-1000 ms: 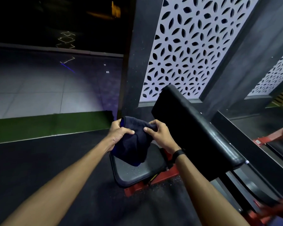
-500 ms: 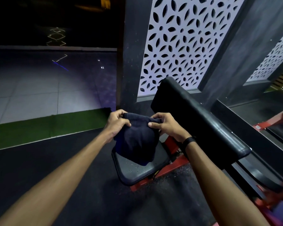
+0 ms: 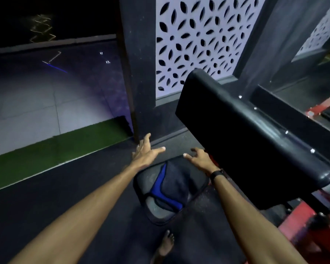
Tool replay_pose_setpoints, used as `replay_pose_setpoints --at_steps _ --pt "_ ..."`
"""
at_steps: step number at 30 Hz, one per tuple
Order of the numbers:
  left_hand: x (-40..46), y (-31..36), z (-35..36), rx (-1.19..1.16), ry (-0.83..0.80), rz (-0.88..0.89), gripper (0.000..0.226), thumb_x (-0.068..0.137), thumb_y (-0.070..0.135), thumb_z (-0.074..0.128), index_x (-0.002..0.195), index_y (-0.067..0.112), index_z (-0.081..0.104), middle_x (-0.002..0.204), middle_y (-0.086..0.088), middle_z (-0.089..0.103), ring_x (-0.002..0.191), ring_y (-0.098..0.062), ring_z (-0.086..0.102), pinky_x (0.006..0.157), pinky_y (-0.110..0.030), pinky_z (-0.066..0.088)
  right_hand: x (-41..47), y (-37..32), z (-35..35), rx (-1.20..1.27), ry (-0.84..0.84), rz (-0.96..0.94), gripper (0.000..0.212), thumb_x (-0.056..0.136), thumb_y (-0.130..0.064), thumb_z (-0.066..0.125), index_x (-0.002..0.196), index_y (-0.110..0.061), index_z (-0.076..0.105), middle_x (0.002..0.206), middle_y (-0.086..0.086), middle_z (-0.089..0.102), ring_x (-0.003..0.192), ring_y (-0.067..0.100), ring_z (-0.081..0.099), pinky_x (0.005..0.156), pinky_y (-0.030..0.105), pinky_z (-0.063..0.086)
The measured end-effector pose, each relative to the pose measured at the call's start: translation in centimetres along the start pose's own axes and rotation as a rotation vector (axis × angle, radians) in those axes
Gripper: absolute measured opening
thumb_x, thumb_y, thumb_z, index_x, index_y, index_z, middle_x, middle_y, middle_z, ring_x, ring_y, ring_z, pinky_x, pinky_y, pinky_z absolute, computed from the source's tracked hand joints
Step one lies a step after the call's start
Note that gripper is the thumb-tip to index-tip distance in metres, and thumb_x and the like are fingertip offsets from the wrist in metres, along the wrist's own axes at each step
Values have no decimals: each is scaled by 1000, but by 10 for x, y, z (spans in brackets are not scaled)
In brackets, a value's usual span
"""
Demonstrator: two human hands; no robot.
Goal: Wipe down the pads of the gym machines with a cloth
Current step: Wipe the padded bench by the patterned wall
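Hovering both hands over the seat pad, nothing gripped. Left hand: fingers spread and straight, above the far-left corner of the pad, touching nothing that I can see. Right hand: fingers loosely spread, thumb out, just beside the lower edge of the back pad; holds nothing. Black wristband on that wrist.

Cloth: dark navy with a bright blue edge, lying in a loose heap on the seat pad, covering most of its middle and right side. Grey dusty patch of pad shows at the near-left end. Cloth is apart from both hands.

Back pad: long, black, glossy, tilted, rising to the right of the seat. Red frame below it. My bare foot is on the dark floor just near of the seat.

Risks, as judged from here:
- Cloth sits bunched, not flat. Wiping with it so would likely smear in streaks and miss the corners.
- Part of the cloth lies near the right edge of the pad; a careless swipe could push it off onto the floor, picking up grit.
- Frame is motion-blurred; light is low. Missed spots on black vinyl would be hard to see.

Containers: none in view.
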State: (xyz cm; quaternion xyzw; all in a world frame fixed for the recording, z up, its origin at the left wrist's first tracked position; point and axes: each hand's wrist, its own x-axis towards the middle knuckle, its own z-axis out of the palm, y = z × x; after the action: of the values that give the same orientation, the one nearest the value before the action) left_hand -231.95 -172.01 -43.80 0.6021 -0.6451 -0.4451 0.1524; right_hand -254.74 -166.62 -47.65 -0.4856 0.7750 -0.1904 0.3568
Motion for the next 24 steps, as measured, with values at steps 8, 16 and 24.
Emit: replay_pose_setpoints --at_steps 8,16,24 --pt "79 -39 19 518 -291 120 93 94 56 55 160 26 -3 167 -6 8 152 -34 13 121 -60 5 50 -7 63 -1 1 96 71 92 -60 56 149 -20 41 150 11 46 140 33 40 112 53 34" --pt "124 -80 49 803 -422 280 72 103 48 38 159 15 8 163 -11 20 147 -34 26 118 -63 8 54 13 111 -93 31 319 88 90 -74 47 159 -26 20 165 16 13 151 35 11 118 60 13" --pt "183 -163 108 666 -523 162 69 103 56 22 159 18 12 164 -12 23 146 -35 29 118 -50 22 72 49 220 -311 335 398 96 82 -91 31 159 -36 19 168 12 -4 153 41 3 118 65 6"
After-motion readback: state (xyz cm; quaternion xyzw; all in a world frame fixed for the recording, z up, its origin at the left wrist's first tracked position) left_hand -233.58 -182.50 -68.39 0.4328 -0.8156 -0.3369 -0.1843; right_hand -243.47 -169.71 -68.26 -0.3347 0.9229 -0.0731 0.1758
